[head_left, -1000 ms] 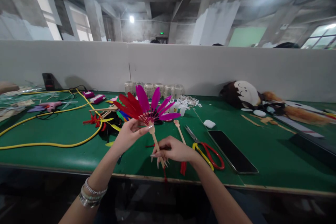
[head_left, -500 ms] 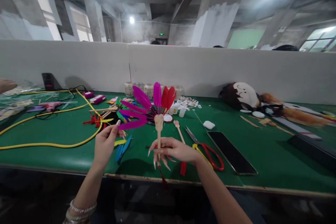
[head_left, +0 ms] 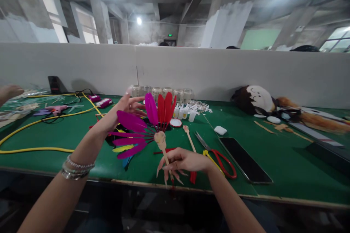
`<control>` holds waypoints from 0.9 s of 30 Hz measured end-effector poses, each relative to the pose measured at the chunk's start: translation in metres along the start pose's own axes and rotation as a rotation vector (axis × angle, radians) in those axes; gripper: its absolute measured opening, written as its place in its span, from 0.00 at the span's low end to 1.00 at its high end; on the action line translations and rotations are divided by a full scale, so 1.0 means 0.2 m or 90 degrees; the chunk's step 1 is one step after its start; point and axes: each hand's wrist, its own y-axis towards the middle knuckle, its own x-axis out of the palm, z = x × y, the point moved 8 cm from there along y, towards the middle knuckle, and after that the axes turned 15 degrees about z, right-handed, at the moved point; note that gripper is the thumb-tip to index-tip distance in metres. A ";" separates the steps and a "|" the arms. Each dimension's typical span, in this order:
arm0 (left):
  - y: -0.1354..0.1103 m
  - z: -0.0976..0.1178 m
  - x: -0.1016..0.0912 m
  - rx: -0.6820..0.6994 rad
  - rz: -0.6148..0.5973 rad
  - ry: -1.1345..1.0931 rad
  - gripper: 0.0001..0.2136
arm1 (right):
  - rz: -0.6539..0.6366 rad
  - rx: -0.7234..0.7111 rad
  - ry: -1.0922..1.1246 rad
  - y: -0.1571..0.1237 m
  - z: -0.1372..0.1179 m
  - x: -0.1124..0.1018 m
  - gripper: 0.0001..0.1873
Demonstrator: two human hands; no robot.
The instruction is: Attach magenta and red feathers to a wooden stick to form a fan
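Observation:
My right hand (head_left: 179,162) is closed around the thin wooden stick of a feather fan (head_left: 147,125), near the front edge of the green table (head_left: 273,164). The fan spreads magenta and red feathers up and to the left from a small round wooden hub. My left hand (head_left: 124,107) reaches forward behind the fan, fingers stretched out and apart, over a pile of loose coloured feathers (head_left: 120,136). It holds nothing that I can see. Bracelets sit on my left wrist.
Red-and-yellow scissors (head_left: 216,154), a dark phone (head_left: 244,160) and a wooden spoon stick (head_left: 189,136) lie right of the fan. Small jars (head_left: 161,93) line the white partition. A yellow cable (head_left: 41,131), a glue gun (head_left: 53,110) and a plush toy (head_left: 255,98) lie further out.
The fan has swung from spread rightward to spread leftward in my right hand. My left hand let go of the fan, dropped to the table, then reached forward past the fan.

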 end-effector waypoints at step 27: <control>-0.06 0.32 -0.04 0.196 0.012 0.297 0.28 | 0.023 0.019 0.046 0.00 -0.01 -0.01 0.16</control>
